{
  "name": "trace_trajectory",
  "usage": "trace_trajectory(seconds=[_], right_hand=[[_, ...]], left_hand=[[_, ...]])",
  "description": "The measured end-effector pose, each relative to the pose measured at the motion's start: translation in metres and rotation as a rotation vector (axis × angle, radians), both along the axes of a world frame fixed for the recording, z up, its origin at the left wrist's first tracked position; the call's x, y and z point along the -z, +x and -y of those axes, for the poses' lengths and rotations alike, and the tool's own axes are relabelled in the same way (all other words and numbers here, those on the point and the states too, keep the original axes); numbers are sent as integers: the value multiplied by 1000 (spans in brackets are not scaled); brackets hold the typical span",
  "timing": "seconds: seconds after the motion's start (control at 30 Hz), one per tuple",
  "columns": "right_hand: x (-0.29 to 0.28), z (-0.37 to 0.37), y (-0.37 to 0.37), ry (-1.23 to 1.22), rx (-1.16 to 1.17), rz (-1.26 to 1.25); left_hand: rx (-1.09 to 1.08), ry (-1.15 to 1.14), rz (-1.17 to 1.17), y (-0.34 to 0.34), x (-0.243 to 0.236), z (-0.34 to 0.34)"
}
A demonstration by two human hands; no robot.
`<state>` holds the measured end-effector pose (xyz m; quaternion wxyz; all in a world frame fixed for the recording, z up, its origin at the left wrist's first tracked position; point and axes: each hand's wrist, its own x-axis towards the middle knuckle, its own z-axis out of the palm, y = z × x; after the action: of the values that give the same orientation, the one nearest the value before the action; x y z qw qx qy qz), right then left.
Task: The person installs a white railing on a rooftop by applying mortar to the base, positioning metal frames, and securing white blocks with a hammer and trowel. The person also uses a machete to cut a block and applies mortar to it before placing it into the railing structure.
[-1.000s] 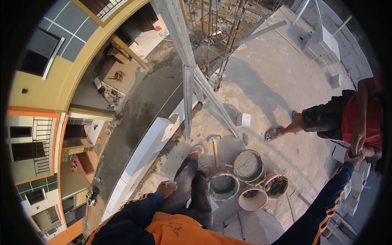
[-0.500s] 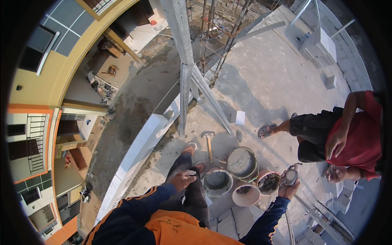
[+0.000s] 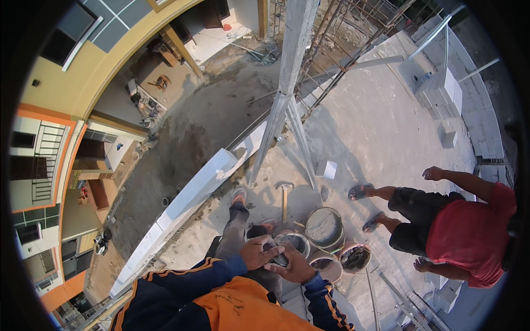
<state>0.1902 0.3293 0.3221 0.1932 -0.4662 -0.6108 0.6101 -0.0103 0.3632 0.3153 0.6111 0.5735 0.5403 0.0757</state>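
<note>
My left hand (image 3: 255,251) and my right hand (image 3: 293,266) meet in front of my body, above my knees. Both close on a small dark object (image 3: 279,260) held between them; what it is cannot be made out. Both sleeves are dark blue with orange stripes. Just beyond the hands stand several round buckets: a grey mortar-filled one (image 3: 324,227), one with a pale rim (image 3: 297,241), and one with dark contents (image 3: 355,257). A hammer (image 3: 284,194) lies on the concrete past them.
A person in a red shirt and dark shorts (image 3: 468,231) bends over at the right, sandalled feet near the buckets. A low white block wall (image 3: 194,191) marks the slab's left edge, with a drop behind. Slanted metal props (image 3: 279,118) rise ahead. A loose white block (image 3: 327,169) lies nearby.
My right hand has come in from the far right, past the buckets, to join my left hand. The person in red has shifted and bent lower.
</note>
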Motion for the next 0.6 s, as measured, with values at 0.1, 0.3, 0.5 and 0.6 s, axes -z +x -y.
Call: trace_trajectory(seconds=[0.1, 0.3, 0.5, 0.6], right_hand=[[-10, -24, -24, 79, -17, 105], [-17, -79, -29, 27, -60, 336], [-60, -83, 106, 221, 88, 893], [-116, -57, 153, 70, 160, 1162]], left_hand=[[-88, -56, 182, -27, -18, -18], [37, 131, 203, -132, -22, -78], [-6, 583, -569, -398, 12, -180], [-171, 696, -819, -511, 26, -230]])
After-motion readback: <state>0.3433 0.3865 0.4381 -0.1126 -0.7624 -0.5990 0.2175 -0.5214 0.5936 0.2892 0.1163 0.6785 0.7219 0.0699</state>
